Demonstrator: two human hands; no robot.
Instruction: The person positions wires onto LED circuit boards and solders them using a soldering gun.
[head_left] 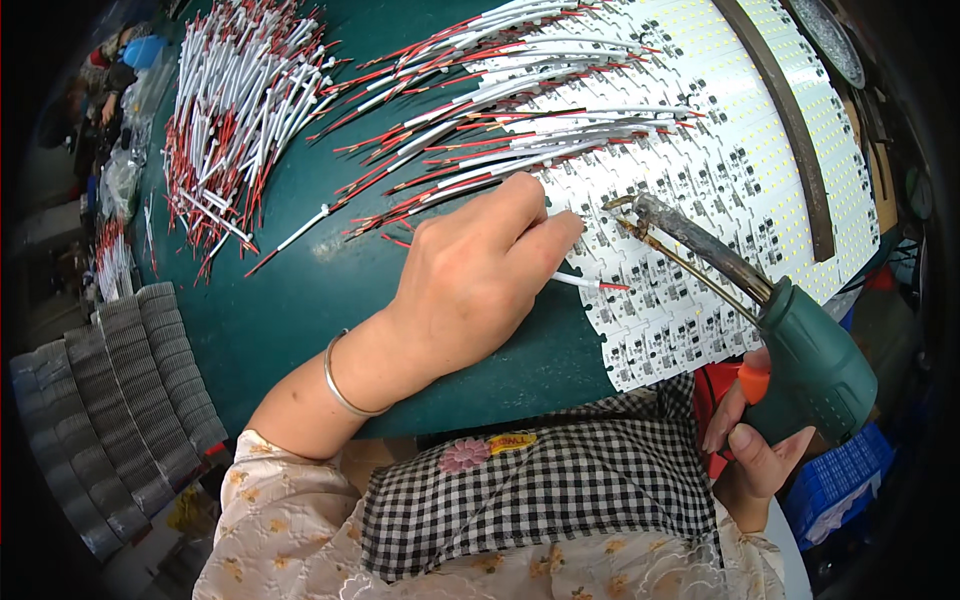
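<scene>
My left hand (480, 260) is closed in a pinch on a white cable (575, 281), whose red stripped end points right over the near edge of a white LED circuit-board panel (655, 335). Gripped in my right hand (765, 462) is a green soldering gun (818, 350) with an orange trigger. Its dark barrel and thin brass-coloured tube slant up and left, and the tip is over the panel, just right of my left fingers. Several rows of white cables (560, 150) with red and black wire ends lie across the panel's left part, beyond my left hand.
A large heap of similar cables (235, 110) covers the far left of the green table (310, 340). A dark curved bar (785, 110) lies across the panel. Stacked grey ribbed pieces (120, 400) stand at the left, and a blue basket (845, 478) sits low at the right.
</scene>
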